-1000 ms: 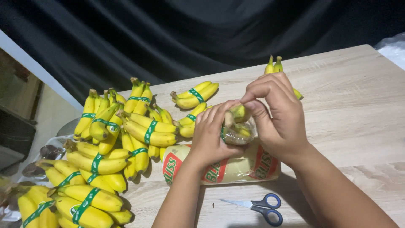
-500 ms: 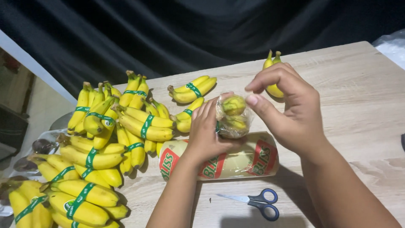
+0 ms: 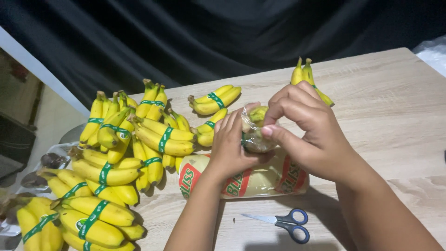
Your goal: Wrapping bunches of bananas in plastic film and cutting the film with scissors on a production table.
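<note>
Right now both my hands are closed together around a small bunch of yellow bananas wrapped in clear plastic film [image 3: 257, 132], held up just above the table. My left hand [image 3: 231, 148] cups it from the left side with the palm against the wrap, and my right hand [image 3: 310, 132] grips it from the right, with my thumb and fingers [image 3: 274, 131] pinching the film at its front. The bundle sits between my palms, directly over a roll of clear plastic wrap with a yellow and red printed label [image 3: 253, 179], which lies on its side on the pale wooden table [image 3: 395, 107]. Near my right forearm, at the table's near edge, lie blue-handled scissors [image 3: 281, 220] with the blades shut. To my left is a heap of yellow banana bunches bound with green tape bands [image 3: 125, 153], spreading toward the left corner. Behind my right hand, another yellow banana bunch [image 3: 304, 76] pokes up, partly hidden. Black cloth [image 3: 209, 32] hangs behind the table.
</note>
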